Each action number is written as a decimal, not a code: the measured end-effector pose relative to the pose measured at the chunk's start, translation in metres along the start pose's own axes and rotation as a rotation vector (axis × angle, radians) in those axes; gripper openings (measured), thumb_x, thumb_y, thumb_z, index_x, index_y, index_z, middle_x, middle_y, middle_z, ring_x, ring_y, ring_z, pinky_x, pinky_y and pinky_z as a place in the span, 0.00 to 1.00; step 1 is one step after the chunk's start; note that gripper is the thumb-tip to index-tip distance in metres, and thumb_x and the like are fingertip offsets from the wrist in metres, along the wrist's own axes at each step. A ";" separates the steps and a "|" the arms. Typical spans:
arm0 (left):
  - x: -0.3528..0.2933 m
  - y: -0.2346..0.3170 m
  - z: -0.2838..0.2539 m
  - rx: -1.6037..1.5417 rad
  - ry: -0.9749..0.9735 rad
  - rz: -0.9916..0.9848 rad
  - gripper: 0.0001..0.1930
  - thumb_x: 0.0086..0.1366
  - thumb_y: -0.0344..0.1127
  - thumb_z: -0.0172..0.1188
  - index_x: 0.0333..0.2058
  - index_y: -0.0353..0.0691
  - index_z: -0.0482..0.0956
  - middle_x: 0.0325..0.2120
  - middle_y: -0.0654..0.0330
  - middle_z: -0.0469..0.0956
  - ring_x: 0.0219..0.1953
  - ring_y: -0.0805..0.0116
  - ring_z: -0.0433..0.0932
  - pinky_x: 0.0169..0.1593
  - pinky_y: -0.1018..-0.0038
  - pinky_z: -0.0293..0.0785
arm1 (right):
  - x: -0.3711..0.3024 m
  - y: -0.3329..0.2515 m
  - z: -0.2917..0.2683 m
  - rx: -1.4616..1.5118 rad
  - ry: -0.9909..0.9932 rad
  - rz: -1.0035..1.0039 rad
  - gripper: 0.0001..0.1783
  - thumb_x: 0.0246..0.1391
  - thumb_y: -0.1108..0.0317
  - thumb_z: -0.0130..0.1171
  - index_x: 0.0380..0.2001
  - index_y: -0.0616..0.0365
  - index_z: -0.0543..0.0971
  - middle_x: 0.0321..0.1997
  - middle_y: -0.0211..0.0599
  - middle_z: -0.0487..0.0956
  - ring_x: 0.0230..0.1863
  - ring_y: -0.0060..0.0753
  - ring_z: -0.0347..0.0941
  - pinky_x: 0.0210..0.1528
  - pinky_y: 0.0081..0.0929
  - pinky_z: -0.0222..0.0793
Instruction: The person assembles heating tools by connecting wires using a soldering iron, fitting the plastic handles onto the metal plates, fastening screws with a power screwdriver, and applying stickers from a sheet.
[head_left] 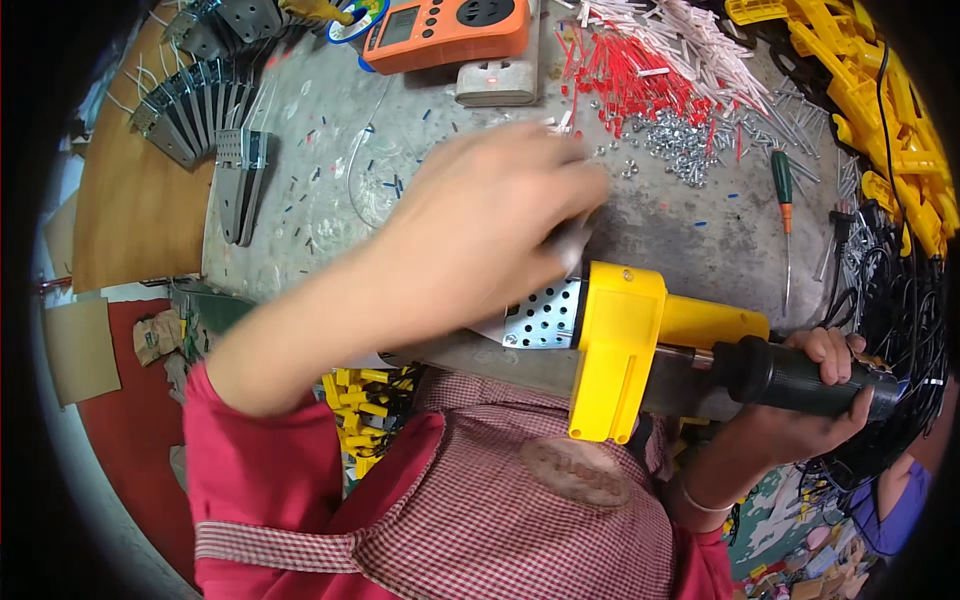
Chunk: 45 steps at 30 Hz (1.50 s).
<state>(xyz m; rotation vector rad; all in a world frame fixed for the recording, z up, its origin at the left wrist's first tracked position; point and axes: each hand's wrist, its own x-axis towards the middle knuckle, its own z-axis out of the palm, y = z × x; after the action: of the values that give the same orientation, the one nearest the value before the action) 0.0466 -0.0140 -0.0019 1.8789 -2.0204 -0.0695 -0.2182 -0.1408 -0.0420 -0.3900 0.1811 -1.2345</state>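
Observation:
My left hand is curled over the tabletop, smeared by motion. A small whitish thing shows at its fingertips, too blurred to name. Just below it lies a perforated silver metal sleeve, joined to a yellow plastic housing that overhangs the table's near edge. My right hand wraps round the black grip of an electric screwdriver. The tool points left, with its shaft running up to the yellow housing; the bit's tip is hidden. A yellow arm of the housing stretches rightward above the screwdriver.
Red leads, pale sleeves and silver nuts lie heaped at the back. An orange meter stands behind. Grey metal pieces sit left; a green-handled screwdriver, yellow housings and black cables are right.

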 end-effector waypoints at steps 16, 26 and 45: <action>-0.070 0.034 0.047 -0.528 0.392 -0.166 0.10 0.44 0.27 0.69 0.23 0.38 0.75 0.19 0.60 0.71 0.21 0.64 0.69 0.25 0.71 0.63 | -0.002 0.007 0.009 0.114 -0.028 -0.003 0.16 0.49 0.63 0.56 0.37 0.59 0.64 0.25 0.26 0.65 0.26 0.21 0.64 0.39 0.24 0.64; -0.072 0.029 0.042 -0.570 0.289 -0.237 0.12 0.45 0.29 0.71 0.31 0.36 0.81 0.23 0.60 0.75 0.26 0.66 0.75 0.30 0.73 0.70 | 0.000 0.008 0.012 0.021 0.018 -0.009 0.15 0.50 0.63 0.56 0.36 0.58 0.65 0.25 0.25 0.65 0.25 0.18 0.65 0.37 0.22 0.65; -0.023 0.003 -0.001 -0.427 0.093 -0.186 0.09 0.46 0.24 0.66 0.29 0.37 0.80 0.25 0.58 0.76 0.26 0.63 0.76 0.30 0.70 0.72 | 0.009 -0.005 0.025 -0.049 -0.021 0.028 0.19 0.55 0.62 0.53 0.43 0.63 0.64 0.27 0.28 0.63 0.28 0.22 0.63 0.41 0.26 0.63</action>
<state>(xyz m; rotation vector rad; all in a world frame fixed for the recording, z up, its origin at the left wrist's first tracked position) 0.0450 0.0087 -0.0058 1.7478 -1.6091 -0.4194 -0.2114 -0.1462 -0.0162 -0.4411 0.1987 -1.2003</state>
